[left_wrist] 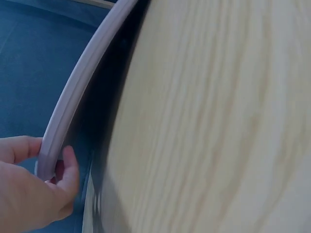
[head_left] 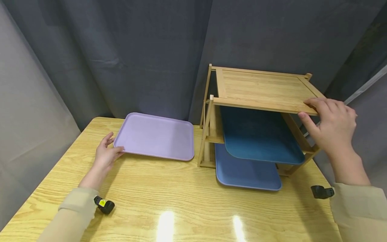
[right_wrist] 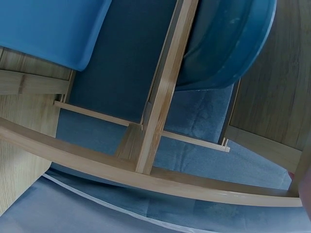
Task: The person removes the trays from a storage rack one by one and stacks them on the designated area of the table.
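A lilac tray point(head_left: 155, 136) lies flat on the wooden table point(head_left: 169, 201), left of a bamboo rack point(head_left: 263, 89). My left hand point(head_left: 114, 148) pinches the tray's near left corner. In the left wrist view the thumb point(left_wrist: 68, 170) and a finger clamp the lilac tray's rim point(left_wrist: 73, 97). My right hand point(head_left: 308, 108) grips the front right corner of the rack's top shelf, fingers on top and thumb at the edge. A dark teal tray point(head_left: 260, 137) sits on the middle shelf, and a lighter blue tray point(head_left: 246, 173) lies on the bottom level, sticking out in front.
Grey curtains close in the back and both sides. The rack stands at the table's far right, near the right edge. The right wrist view looks up through the rack's bamboo bars point(right_wrist: 165, 97) at the teal tray point(right_wrist: 228, 43). Bare tabletop lies in front of both trays.
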